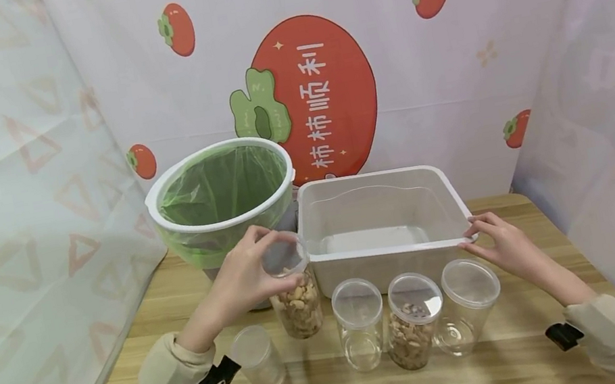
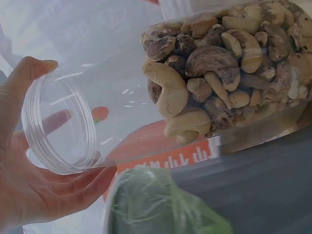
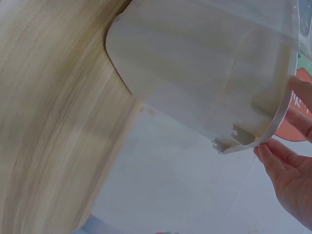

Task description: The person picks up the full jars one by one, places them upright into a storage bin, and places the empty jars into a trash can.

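Observation:
My left hand grips the top of a clear jar partly filled with cashews. In the left wrist view, thumb and fingers curve round the jar's ridged clear top; whether its base touches the table cannot be told. On the right, my right hand pinches the rim of a white plastic bin at its front right corner. The right wrist view shows fingertips and thumb on that rim. Little shows inside the bin except its pale floor.
Before the bin stand an empty-looking lidded jar, a jar of nuts and another empty-looking jar. A small frosted container is by my left wrist. Behind my left hand stands a trash can with a green liner.

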{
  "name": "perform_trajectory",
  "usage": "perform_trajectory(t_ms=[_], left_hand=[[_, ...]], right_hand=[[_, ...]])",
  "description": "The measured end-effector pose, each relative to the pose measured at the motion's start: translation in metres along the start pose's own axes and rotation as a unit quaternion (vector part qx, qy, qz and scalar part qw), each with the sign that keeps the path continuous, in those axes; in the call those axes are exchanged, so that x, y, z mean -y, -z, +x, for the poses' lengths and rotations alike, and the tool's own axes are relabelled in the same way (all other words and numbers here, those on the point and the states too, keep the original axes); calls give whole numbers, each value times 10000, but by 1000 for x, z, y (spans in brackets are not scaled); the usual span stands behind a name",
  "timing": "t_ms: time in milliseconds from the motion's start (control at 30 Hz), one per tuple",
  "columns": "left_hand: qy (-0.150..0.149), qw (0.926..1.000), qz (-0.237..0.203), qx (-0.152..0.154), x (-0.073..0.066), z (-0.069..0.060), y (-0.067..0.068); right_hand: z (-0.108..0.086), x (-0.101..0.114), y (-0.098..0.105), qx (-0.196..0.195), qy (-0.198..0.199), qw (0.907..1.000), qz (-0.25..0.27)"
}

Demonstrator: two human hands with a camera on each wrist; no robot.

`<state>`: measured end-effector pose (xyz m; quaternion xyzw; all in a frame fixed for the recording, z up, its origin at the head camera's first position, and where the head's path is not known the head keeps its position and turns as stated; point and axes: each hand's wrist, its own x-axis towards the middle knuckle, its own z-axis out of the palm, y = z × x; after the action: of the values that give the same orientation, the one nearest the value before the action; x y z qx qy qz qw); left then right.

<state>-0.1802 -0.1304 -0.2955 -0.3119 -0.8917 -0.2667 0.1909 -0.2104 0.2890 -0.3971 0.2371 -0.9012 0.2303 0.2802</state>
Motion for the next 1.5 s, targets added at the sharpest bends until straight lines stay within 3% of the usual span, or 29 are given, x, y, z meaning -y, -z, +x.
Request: perform_trajectory(t_ms=[367,767,1100,1500], left_hand=[[337,9991,186,204,-21,41,32],[593,9971,202,423,-36,100,40],[780,9957,131,480,-36,137,17],[816,9940,142,711,-11,160,-28]], right_hand=[[0,1,1,-1,7,10000,-2],[0,1,1,29,-34,10000,56],[-1,1,0,54,-92,9999,56],[-2,1,0,35,-89,9999,95]])
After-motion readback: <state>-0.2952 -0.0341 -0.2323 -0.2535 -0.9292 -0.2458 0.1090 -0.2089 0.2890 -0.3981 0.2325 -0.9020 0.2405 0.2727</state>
